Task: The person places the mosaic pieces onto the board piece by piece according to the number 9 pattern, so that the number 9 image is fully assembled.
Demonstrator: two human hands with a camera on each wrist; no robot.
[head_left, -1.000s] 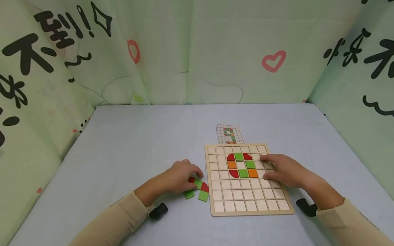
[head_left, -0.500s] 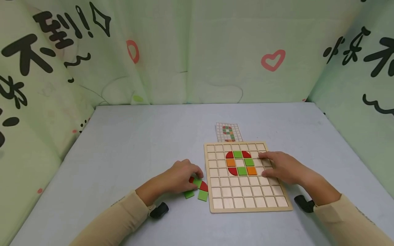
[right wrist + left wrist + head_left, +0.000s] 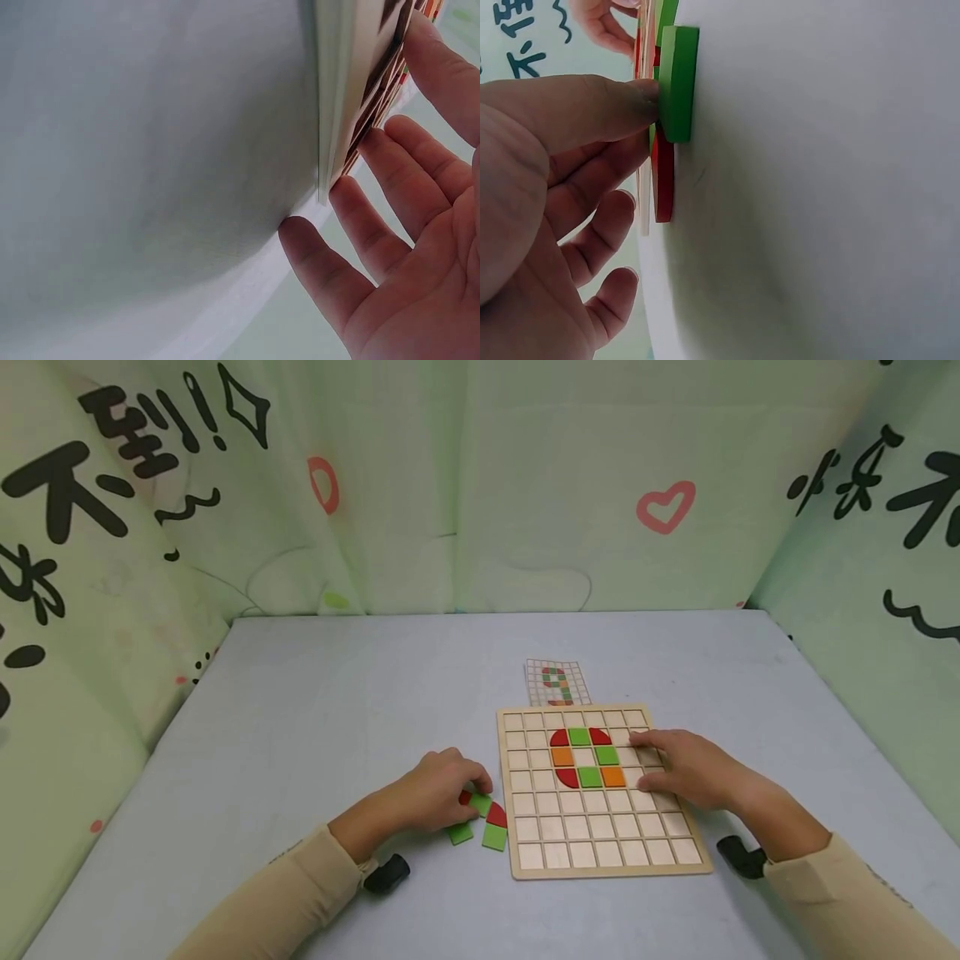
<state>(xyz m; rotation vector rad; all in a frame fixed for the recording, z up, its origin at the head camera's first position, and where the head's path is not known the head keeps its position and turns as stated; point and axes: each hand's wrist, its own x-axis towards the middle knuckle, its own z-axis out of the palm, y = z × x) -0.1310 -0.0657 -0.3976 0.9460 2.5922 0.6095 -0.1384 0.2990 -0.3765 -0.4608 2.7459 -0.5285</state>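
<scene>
My left hand is over several loose tiles beside the board's left edge. Its thumb and index finger pinch a green square tile at opposite edges. Around it lie a partly covered red tile, a red rounded tile and two more green squares, one under the thumb side and one by the board. A wooden grid board holds red, green and orange tiles in a ring around one bare cell. My right hand rests on the board's right side, fingers relaxed; its fingertips touch near the edge.
Behind the board a small pattern card lies on the white table, partly overlapped by the board. Black wrist cameras sit under both sleeves. Printed green curtains close off the back and sides.
The board, card and right hand sit slightly higher in the head view than one second ago, mostly along with a small view shift. The left hand stays at the tiles.
</scene>
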